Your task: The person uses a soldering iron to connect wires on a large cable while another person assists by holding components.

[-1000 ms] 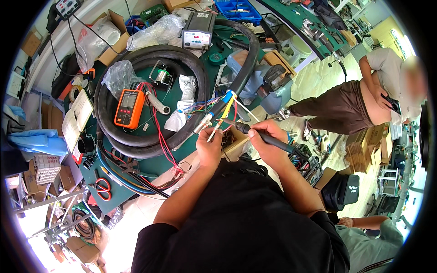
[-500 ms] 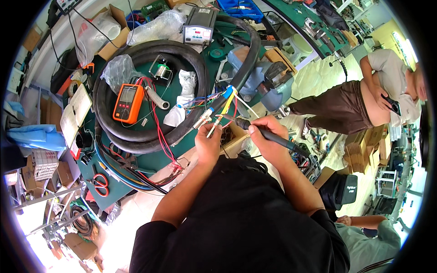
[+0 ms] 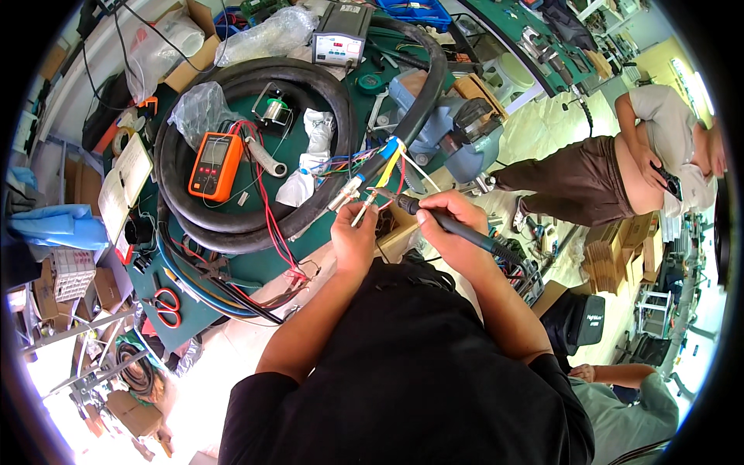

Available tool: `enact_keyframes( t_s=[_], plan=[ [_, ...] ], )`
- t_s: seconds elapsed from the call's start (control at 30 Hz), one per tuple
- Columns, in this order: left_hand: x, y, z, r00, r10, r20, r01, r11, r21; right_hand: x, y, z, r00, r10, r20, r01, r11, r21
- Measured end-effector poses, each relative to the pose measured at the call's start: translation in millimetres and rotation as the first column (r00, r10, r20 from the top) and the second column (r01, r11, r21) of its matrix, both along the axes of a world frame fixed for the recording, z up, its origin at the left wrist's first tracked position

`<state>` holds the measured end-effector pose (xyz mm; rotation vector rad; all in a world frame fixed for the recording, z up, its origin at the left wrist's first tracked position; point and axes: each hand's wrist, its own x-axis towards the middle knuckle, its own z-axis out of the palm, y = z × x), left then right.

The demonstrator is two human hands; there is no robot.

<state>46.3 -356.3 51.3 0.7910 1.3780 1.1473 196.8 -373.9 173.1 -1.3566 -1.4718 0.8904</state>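
Left-hand grip point(image 3: 353, 242), head view: thumb and fingers pinched on a small connector point(image 3: 370, 199), which sits right at the fingertips, most of it poking out on the far side; a thin pale stub sticks out toward the wearer. Right-hand grip point(image 3: 456, 252) is closed pen-style round the handle of a soldering iron point(image 3: 476, 239), tip angled left, right by the connector; can't tell if it touches. Yellow wire point(image 3: 393, 167) and red wire point(image 3: 402, 180) run from the blue-banded end of the black hose point(image 3: 422, 116) down toward the connector. Metal plug point(image 3: 346, 193) just left of it, outside the pinch. Tabletop point(image 3: 203, 311) beyond: orange multimeter point(image 3: 213, 167) inside the hose coil, soldering station point(image 3: 339, 39) at back.
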Motion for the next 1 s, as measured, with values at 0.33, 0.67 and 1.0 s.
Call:
enact_keyframes(
  t_s=[0.33, 0.67, 1.0],
  plan=[
    [0.8, 0.3, -7.8, 1.0, 0.013, -0.016, -0.012, 1.0, 0.025, -1.3, 1.6, -1.5, 0.999, -0.029, 0.02, 0.028, 0.999, 0.017],
    [0.6, 0.1, -4.4, 1.0, 0.016, 0.0, -0.016, 1.0, 0.022, -2.7, 1.7, 3.8, 0.999, -0.003, 0.038, 0.004, 1.0, -0.026],
    [1.1, 0.2, -8.4, 0.999, 0.031, -0.017, -0.03, 0.998, 0.049, -3.7, 1.3, 0.5, 1.0, 0.016, 0.022, -0.016, 1.0, 0.013]
  ],
)
